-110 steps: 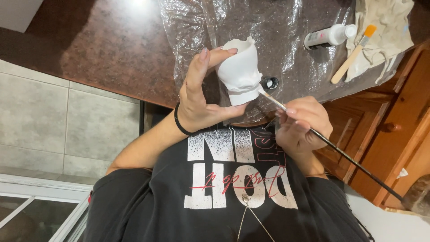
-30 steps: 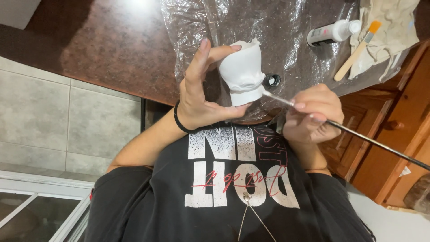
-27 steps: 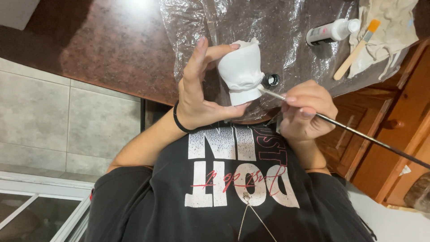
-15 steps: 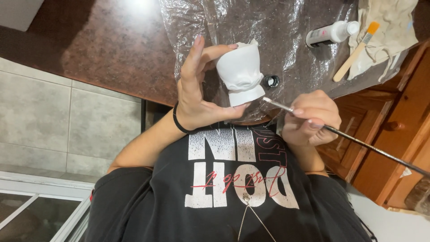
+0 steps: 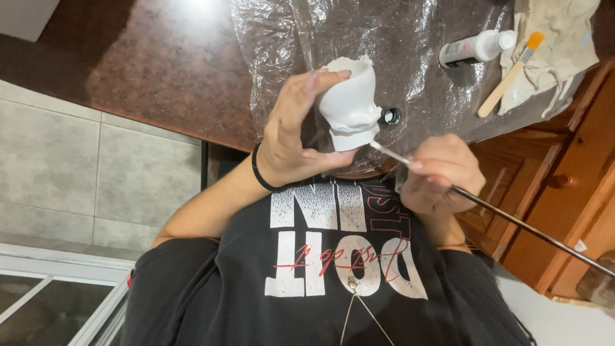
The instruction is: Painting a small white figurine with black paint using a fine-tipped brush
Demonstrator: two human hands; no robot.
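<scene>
White ceramic figure (image 5: 351,102) and a thin brush (image 5: 487,208) over a plastic-covered counter (image 5: 160,70).

Left hand (image 5: 296,131) is curled around the figure, thumb beneath and fingertips on top, holding it above the plastic sheet (image 5: 410,45). Right hand (image 5: 441,173) pinches the long brush, its tip touching the figure's base. Farther right lie a white bottle (image 5: 475,47) and a wooden brush (image 5: 510,75) on a cloth (image 5: 564,38).

Bright overhead glare on the countertop (image 5: 192,38); sharp, evenly lit frame.

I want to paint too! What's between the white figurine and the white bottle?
A small black cap on the plastic sheet, between white figurine and white bottle, in the head view.
</scene>
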